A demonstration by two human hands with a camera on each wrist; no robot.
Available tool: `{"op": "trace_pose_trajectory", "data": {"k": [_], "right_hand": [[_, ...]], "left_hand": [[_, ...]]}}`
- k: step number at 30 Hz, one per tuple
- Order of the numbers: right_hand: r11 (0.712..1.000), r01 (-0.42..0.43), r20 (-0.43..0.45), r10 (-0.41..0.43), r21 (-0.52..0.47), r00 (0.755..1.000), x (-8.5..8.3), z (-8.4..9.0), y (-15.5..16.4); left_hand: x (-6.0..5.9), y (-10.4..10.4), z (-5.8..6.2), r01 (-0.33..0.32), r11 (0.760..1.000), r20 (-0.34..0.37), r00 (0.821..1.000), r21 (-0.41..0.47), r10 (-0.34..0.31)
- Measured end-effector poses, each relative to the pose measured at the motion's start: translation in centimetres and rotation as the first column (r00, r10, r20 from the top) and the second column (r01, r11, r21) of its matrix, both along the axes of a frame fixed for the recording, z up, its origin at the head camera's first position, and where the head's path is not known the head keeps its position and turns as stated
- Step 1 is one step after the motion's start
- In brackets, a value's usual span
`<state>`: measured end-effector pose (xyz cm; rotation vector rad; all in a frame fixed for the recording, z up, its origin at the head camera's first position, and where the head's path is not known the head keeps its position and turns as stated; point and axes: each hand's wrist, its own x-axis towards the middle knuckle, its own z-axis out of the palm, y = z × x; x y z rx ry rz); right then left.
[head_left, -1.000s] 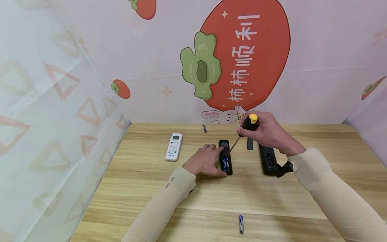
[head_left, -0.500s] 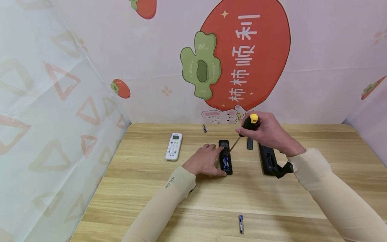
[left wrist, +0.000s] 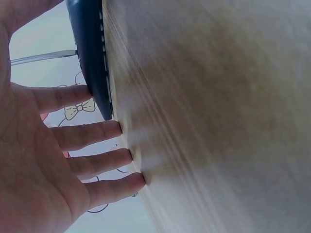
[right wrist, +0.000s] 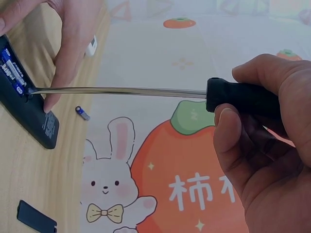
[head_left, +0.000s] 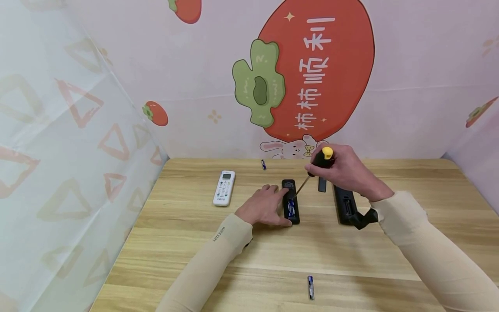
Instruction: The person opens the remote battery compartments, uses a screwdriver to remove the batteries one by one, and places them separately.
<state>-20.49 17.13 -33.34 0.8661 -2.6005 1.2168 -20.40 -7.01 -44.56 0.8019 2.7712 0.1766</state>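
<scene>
Black remote [right wrist: 34, 116] is lying back-up on the table [head_left: 253, 277], ahead of me, between the white remote [head_left: 224, 188] and a loose cover [head_left: 322, 184]. Its battery bay is showing blue cells [right wrist: 12, 73].

Left hand [head_left: 265, 206]: not clasping; I am keeping the fingers mostly straight, with the index pressing near the bay, the thumb at the near end and other fingertips resting on the table. Right hand [head_left: 347, 171]: I am grasping the screwdriver [right wrist: 155, 91] by its handle.

Step, as I judge it: I am prising at the cells' far end. The tip is reaching into the bay there; exact contact is too small to tell. Good practice: bracing the remote firmly, levering slowly against the cell's end rather than its wrapper, and minding the index finger, which is sitting just beside the tip and would suffer from a slip.

Orientation: the remote's long axis is running away from me, far end leaning slightly left; the cells are lying along it. Its button face is hidden, so I am not telling which end is the front. The shaft is slanting down leftward, handle up and right.
</scene>
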Motion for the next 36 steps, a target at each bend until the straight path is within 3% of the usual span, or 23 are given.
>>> {"op": "trace_pose_trajectory", "data": {"k": [36], "right_hand": [[1.000, -0.027, -0.008, 0.027, -0.006, 1.000, 0.22, 0.01, 0.37]], "left_hand": [[0.05, 0.10, 0.10, 0.004, 1.000, -0.012, 1.000, -0.012, -0.004]]}}
